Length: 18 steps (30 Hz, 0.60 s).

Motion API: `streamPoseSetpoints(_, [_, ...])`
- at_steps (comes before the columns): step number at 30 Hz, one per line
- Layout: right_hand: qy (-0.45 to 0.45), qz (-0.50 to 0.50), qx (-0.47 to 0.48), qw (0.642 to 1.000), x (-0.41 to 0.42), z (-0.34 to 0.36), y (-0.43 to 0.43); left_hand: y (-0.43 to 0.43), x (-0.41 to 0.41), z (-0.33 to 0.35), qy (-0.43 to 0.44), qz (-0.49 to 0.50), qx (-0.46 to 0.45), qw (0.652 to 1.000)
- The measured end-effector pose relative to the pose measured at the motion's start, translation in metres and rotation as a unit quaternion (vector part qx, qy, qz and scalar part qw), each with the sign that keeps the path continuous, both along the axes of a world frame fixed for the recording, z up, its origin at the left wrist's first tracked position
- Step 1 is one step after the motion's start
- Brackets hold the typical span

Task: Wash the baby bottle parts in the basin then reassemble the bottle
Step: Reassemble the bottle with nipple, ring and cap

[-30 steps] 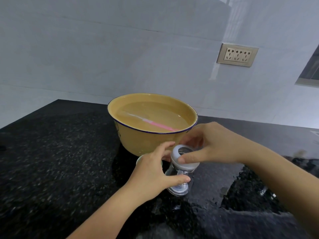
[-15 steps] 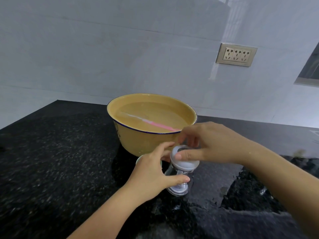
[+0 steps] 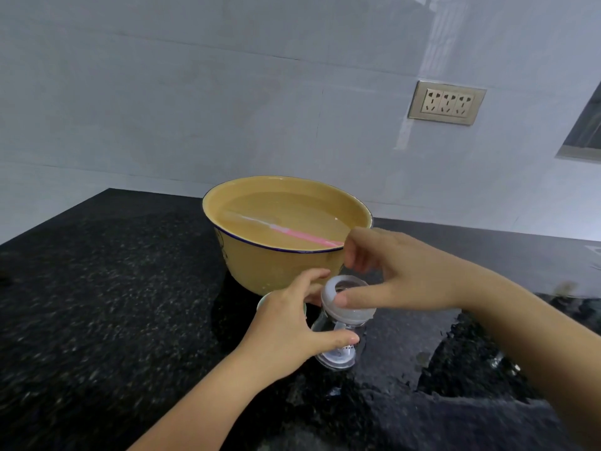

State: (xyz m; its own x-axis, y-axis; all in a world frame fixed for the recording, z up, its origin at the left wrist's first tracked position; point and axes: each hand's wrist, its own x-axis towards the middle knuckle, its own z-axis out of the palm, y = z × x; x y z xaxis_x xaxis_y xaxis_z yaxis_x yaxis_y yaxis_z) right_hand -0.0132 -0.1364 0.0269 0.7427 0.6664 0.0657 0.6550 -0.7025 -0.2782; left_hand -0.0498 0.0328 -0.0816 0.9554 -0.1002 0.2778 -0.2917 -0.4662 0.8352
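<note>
Looks to me like the ring-goes-back-on stage of reassembly. The clear bottle (image 3: 336,354) stands on the wet black worktop (image 3: 113,304), just in front of the yellow basin (image 3: 257,265), near enough that I can't tell if they touch. The left hand (image 3: 286,333) grips the body, with its fingers (image 3: 341,338) curled round the lower half and the thumb across the front. The right hand (image 3: 409,275) comes in from the side and pinches the white collar ring (image 3: 354,315) at the neck, thumb on the near edge and the other fingers arched over the far side. The bottle's long axis runs close to vertical, base down on the worktop and mouth up, maybe leaning a touch away from the person. The hole in the ring faces up and I can't make out a teat in it, so check that before tightening. My tips: let the left hand be the vice and do all the turning with the right. Seat the ring flat on the neck first, because a tilted ring on wet threads will cross-thread or just skate. Everything looks wet, so grip lower and firmer than feels natural, and don't lift the bottle off the worktop while twisting. The pink brush (image 3: 302,235) lies in the basin water with its handle resting toward the rim nearest the right hand. There's also a pale round piece (image 3: 262,302) half hidden behind the left hand, possibly the cap, but I can't say.
</note>
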Motion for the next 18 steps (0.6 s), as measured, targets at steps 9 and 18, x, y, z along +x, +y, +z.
streamPoseSetpoints(9, [-0.053, -0.016, -0.058, 0.997, -0.0014, -0.0038, 0.0031, 0.0001, 0.0004, -0.0017, 0.004, -0.002, -0.01, 1.0])
streamPoseSetpoints(18, [0.03, 0.008, -0.004, 1.0, 0.0027, -0.0078, 0.0002, -0.0002, 0.0002, -0.0016, 0.005, -0.004, -0.008, 1.0])
